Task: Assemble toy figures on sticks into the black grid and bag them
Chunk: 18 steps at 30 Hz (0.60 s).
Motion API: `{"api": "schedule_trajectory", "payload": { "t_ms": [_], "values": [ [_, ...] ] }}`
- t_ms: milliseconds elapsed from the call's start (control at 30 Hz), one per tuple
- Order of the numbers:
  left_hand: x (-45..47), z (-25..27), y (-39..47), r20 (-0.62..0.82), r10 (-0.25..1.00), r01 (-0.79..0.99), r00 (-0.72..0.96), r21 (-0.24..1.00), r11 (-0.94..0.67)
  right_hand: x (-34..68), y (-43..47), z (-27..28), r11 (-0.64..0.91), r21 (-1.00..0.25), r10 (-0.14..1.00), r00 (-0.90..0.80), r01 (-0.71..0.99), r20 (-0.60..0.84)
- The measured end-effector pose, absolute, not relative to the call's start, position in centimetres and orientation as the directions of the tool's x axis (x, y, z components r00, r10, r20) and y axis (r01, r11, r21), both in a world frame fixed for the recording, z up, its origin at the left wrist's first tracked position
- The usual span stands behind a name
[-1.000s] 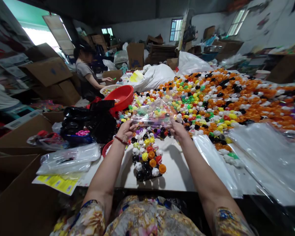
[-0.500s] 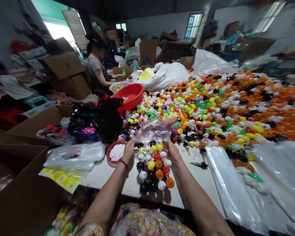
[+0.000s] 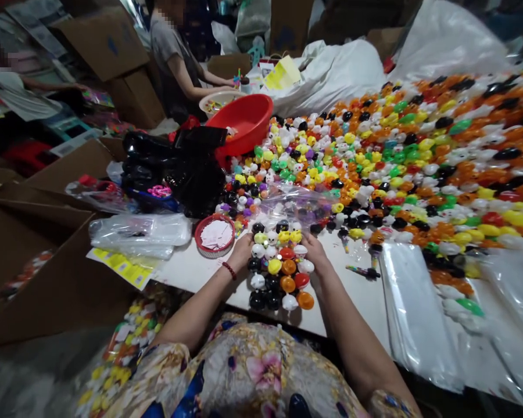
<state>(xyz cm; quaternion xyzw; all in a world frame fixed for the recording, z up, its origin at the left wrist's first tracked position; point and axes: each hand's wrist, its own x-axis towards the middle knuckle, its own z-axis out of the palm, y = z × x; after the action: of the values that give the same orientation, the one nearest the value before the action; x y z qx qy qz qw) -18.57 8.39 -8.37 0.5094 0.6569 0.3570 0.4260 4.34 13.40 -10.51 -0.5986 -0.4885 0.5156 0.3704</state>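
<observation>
The left hand (image 3: 243,248) and the right hand (image 3: 314,247) each pinch a lower corner of a clear plastic bag (image 3: 290,203), fingers closed on the film. The bag is stretched between them and stands open-mouthed just above the white table (image 3: 192,273), its far edge lying against the great heap of small toy balls (image 3: 396,151). Between the two wrists, on the table, sits a tidy block of toy balls (image 3: 279,270) in rows: white, black, yellow, orange and red ones, touching each other. The left wrist wears a red bead bracelet (image 3: 229,270). Just left of the left hand stands a small red basket (image 3: 215,235) holding white paper slips. Further left lies a stack of clear bags (image 3: 142,232) on a yellow printed sheet (image 3: 122,266). Right of the right hand, a pile of flat clear bags (image 3: 414,313) covers the table. Beyond, a red basin (image 3: 244,119) sits by the heap, and another person (image 3: 178,52) works at it.
</observation>
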Motion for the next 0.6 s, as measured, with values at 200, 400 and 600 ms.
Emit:
{"api": "schedule_trajectory", "payload": {
  "t_ms": [200, 400, 600],
  "values": [
    [-17.9, -8.1, 7.8, -0.279, 0.951, 0.251, -0.132, 0.919, 0.304, 4.4, 12.5, -10.9, -0.286, -0.958, 0.957, -0.038, 0.027, -0.287],
    [-17.0, -8.6, 7.7, -0.315, 0.936, 0.096, -0.159, 0.938, 0.332, 5.0, 11.1, -10.3, -0.322, -0.944, 0.947, -0.016, -0.076, -0.322],
    [-16.6, -9.3, 8.1, -0.314, 0.916, 0.019, -0.250, 0.944, 0.328, 5.0, 10.2, -8.7, -0.360, -0.911, 0.929, 0.015, -0.199, -0.370]
  ]
}}
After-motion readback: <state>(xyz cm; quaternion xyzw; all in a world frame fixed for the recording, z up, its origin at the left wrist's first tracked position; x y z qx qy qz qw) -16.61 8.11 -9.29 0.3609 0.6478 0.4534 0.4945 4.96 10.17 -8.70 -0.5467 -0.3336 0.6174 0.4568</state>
